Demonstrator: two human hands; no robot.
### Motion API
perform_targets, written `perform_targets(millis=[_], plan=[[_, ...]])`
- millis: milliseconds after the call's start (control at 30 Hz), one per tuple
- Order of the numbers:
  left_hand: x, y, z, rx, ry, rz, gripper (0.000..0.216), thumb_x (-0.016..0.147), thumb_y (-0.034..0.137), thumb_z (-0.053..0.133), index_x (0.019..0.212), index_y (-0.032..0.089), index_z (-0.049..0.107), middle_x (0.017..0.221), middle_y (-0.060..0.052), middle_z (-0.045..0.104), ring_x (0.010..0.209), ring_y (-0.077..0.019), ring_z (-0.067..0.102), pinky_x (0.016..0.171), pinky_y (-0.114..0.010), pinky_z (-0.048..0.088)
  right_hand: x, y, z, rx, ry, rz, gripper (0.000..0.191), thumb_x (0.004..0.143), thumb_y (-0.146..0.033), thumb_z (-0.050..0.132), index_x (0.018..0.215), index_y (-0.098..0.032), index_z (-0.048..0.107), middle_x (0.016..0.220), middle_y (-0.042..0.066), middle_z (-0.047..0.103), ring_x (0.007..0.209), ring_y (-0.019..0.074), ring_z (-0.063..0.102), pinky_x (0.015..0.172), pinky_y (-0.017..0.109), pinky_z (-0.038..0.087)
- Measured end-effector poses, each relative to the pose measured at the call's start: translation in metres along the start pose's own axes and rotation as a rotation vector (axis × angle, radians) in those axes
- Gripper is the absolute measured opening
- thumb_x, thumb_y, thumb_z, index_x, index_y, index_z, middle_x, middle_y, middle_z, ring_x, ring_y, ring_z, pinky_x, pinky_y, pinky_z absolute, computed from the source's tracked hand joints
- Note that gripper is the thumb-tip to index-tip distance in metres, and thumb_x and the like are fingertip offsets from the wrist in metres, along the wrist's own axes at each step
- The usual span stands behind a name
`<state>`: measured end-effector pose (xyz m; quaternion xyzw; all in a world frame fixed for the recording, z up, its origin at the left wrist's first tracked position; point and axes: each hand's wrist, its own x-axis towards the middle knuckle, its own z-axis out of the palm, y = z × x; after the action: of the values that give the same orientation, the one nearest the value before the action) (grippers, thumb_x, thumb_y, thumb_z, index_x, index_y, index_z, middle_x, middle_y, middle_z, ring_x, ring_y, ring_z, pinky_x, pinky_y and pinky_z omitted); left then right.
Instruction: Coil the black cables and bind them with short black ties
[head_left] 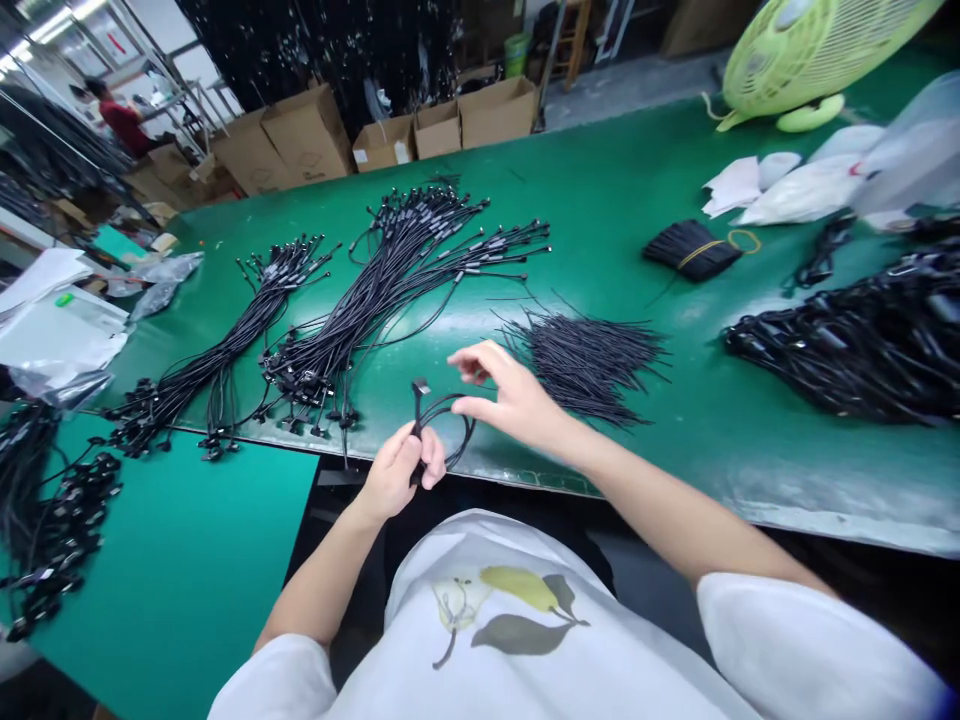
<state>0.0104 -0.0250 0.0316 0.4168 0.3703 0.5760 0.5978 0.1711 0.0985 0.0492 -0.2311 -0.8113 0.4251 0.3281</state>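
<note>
Green matting covers the worktop [637, 200], which carries several lots of black wiring. The cable [456, 440] in hand is a short black lead, held just above the worktop's near edge and bent into a small loop. Its connector [421, 387] stands at the upper left of the loop.

The left hand [394, 478] is below and left of the cable, its fingers [431, 468] pressed together and pinching the gathered strands. The right hand [514, 400] is above and right of the cable, its fingers [472, 357] loosely parted, the thumb tip at the top of the loop.

Handling, as a judgement: the cable looks light, thin and limp, yet springy enough to uncoil when let go. Take hold where the strands cross, not at the connector, which is the stiff part and likely the most easily damaged.

Behind and right of the cable lies a heap of thin black ties [592, 360]. Behind and left of it lie long cable bundles [390, 290].
</note>
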Motion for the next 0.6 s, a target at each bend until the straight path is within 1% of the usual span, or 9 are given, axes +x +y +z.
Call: perform_targets(millis=[100, 167, 233, 300, 367, 433, 500, 567, 600], plan=[[0.008, -0.006, 0.003, -0.196, 0.117, -0.075, 0.039, 0.088, 0.050, 0.057, 0.069, 0.018, 0.047, 0.066, 0.002, 0.050, 0.052, -0.0089, 0.045, 0.056, -0.025, 0.039, -0.008, 0.017, 0.032, 0.348, 0.025, 0.223, 0.037, 0.088, -0.055, 0.051, 0.087, -0.018, 0.056, 0.072, 0.000, 0.055, 0.067, 0.0131, 0.051, 0.067, 0.027, 0.043], [0.011, -0.016, 0.006, -0.243, 0.175, -0.185, 0.045, 0.086, 0.059, 0.056, 0.067, 0.018, 0.047, 0.065, 0.000, 0.050, 0.063, -0.0129, 0.052, 0.068, -0.029, 0.044, -0.014, 0.021, 0.049, 0.537, 0.103, 0.364, 0.039, 0.089, -0.055, 0.048, 0.078, -0.018, 0.053, 0.059, -0.005, 0.042, 0.054, 0.0092, 0.040, 0.055, 0.022, 0.036], [0.010, -0.026, 0.008, -0.266, 0.228, -0.257, 0.050, 0.085, 0.064, 0.052, 0.064, 0.019, 0.042, 0.057, 0.003, 0.041, 0.059, -0.0126, 0.047, 0.077, -0.034, 0.046, -0.019, 0.021, 0.058, 0.667, 0.185, 0.438, 0.039, 0.086, -0.055, 0.054, 0.074, -0.018, 0.052, 0.057, -0.007, 0.034, 0.051, 0.0073, 0.032, 0.049, 0.020, 0.028], [0.005, -0.036, 0.009, -0.240, 0.303, -0.221, 0.049, 0.087, 0.063, 0.050, 0.065, 0.021, 0.040, 0.051, 0.008, 0.029, 0.049, -0.0099, 0.035, 0.078, -0.034, 0.045, -0.020, 0.020, 0.058, 0.787, 0.132, 0.466, 0.038, 0.082, -0.053, 0.060, 0.072, -0.017, 0.053, 0.059, -0.006, 0.036, 0.053, 0.0073, 0.033, 0.049, 0.019, 0.029], [-0.001, -0.041, 0.007, -0.094, 0.339, -0.146, 0.041, 0.088, 0.059, 0.051, 0.074, 0.021, 0.046, 0.051, 0.010, 0.029, 0.047, -0.0092, 0.029, 0.078, -0.034, 0.044, -0.020, 0.017, 0.055, 0.915, 0.085, 0.484, 0.038, 0.079, -0.051, 0.064, 0.069, -0.016, 0.052, 0.064, -0.003, 0.043, 0.060, 0.0087, 0.040, 0.054, 0.020, 0.037], [-0.004, -0.045, 0.002, 0.140, 0.306, -0.131, 0.035, 0.089, 0.055, 0.053, 0.090, 0.020, 0.053, 0.055, 0.009, 0.037, 0.050, -0.0102, 0.035, 0.076, -0.032, 0.043, -0.021, 0.012, 0.054, 1.017, 0.101, 0.485, 0.035, 0.077, -0.048, 0.066, 0.072, -0.016, 0.054, 0.074, 0.001, 0.052, 0.067, 0.0105, 0.048, 0.059, 0.022, 0.044], [-0.006, -0.047, -0.004, 0.342, 0.233, -0.171, 0.036, 0.090, 0.054, 0.052, 0.098, 0.019, 0.054, 0.060, 0.006, 0.044, 0.054, -0.0118, 0.041, 0.072, -0.031, 0.040, -0.023, 0.006, 0.059, 1.049, 0.121, 0.485, 0.033, 0.078, -0.048, 0.065, 0.086, -0.017, 0.058, 0.087, 0.004, 0.058, 0.069, 0.0118, 0.053, 0.054, 0.022, 0.046], [-0.007, -0.050, -0.010, 0.416, 0.119, -0.227, 0.038, 0.090, 0.055, 0.050, 0.088, 0.018, 0.056, 0.063, 0.003, 0.048, 0.061, -0.0136, 0.045, 0.070, -0.031, 0.039, -0.026, -0.001, 0.067, 1.015, 0.111, 0.497, 0.040, 0.082, -0.054, 0.059, 0.101, -0.020, 0.057, 0.092, 0.005, 0.061, 0.064, 0.0127, 0.056, 0.043, 0.021, 0.043], [-0.007, -0.052, -0.013, 0.413, 0.057, -0.250, 0.041, 0.089, 0.057, 0.050, 0.079, 0.017, 0.056, 0.063, 0.002, 0.049, 0.063, -0.0144, 0.046, 0.070, -0.031, 0.039, -0.028, -0.004, 0.071, 0.989, 0.110, 0.511, 0.043, 0.083, -0.058, 0.056, 0.105, -0.021, 0.055, 0.087, 0.004, 0.061, 0.059, 0.0125, 0.055, 0.037, 0.020, 0.040]])
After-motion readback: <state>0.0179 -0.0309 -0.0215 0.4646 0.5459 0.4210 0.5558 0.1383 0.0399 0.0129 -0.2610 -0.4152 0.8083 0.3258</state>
